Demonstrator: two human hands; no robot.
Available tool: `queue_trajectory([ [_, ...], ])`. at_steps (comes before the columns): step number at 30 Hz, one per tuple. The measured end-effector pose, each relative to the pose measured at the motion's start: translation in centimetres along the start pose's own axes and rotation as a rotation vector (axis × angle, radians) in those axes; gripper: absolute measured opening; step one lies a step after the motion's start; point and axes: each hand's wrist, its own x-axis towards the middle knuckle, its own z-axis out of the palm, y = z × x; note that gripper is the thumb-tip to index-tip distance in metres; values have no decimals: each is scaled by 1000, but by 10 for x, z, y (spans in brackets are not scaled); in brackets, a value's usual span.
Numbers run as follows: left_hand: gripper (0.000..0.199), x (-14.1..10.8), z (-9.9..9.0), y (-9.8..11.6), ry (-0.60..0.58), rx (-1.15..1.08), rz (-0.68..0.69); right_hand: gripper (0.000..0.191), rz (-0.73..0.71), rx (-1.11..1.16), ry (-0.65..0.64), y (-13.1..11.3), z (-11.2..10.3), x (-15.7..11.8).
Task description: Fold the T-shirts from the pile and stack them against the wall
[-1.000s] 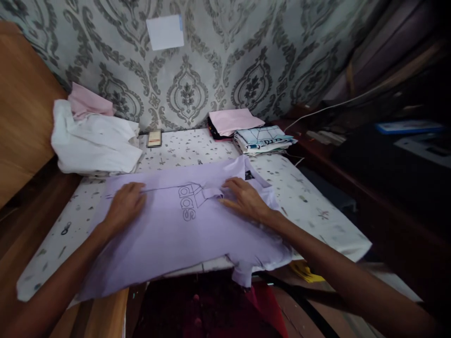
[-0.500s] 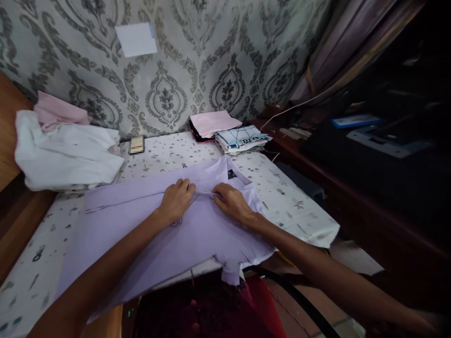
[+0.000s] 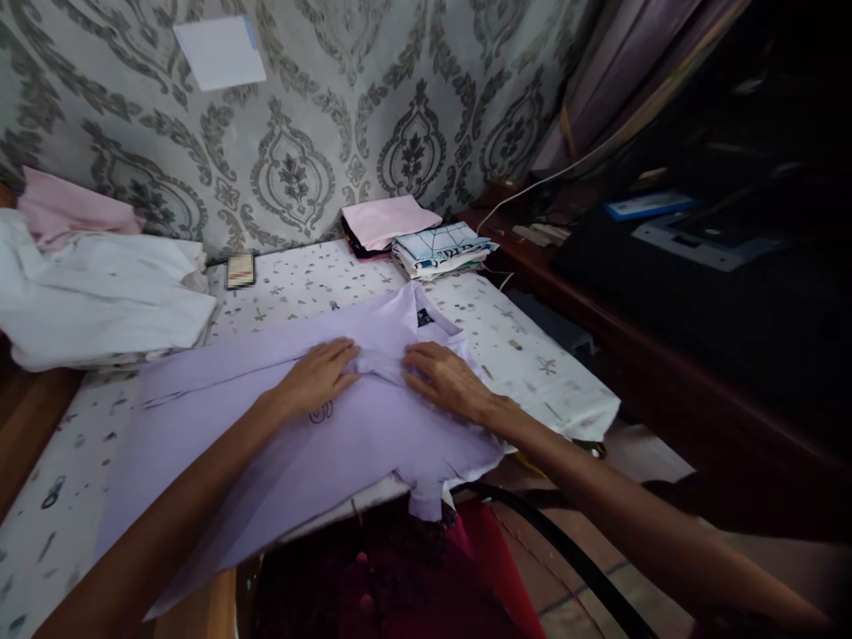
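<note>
A lavender shirt (image 3: 266, 470) lies spread over the table, its collar towards the back right and a sleeve hanging over the near edge. My left hand (image 3: 323, 373) rests on the middle of the shirt, fingers stretched and slightly apart, beside a small dark print. To its right, my right hand (image 3: 443, 377) lies on the cloth just below the collar with its fingers spread. Between the two hands runs a raised crease in the fabric. Neither hand grips the cloth.
White clothes (image 3: 99, 297) and a pink cloth (image 3: 73, 209) are heaped at the left. Folded clothes (image 3: 443, 248) lie at the back, with a folded pink garment (image 3: 390, 220). A small card (image 3: 240, 270) is near the wall. A dark red desk (image 3: 599, 346) borders the right side.
Both hands have let go of the pinched cloth, and their fingers have straightened and flattened onto the shirt. The whole view has shifted slightly, moving the scene left.
</note>
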Motion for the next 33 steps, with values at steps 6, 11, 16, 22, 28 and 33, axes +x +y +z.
queue_trajectory([
  [6,65,-27,14,7,-39,-33,21,30,306,146,341,4,-14,-74],
  [11,58,-82,27,39,-10,-2,182,32,778,382,575,-27,4,-148],
  [16,51,-137,41,54,93,123,224,45,994,892,675,-63,45,-162],
  [22,57,-198,33,37,17,224,75,52,966,1226,424,-71,60,-152],
  [28,66,-271,31,10,-182,285,-333,47,1006,1373,184,-69,34,-158],
  [33,62,-313,38,-9,-241,228,-458,45,1066,1444,106,-74,-1,-149],
])
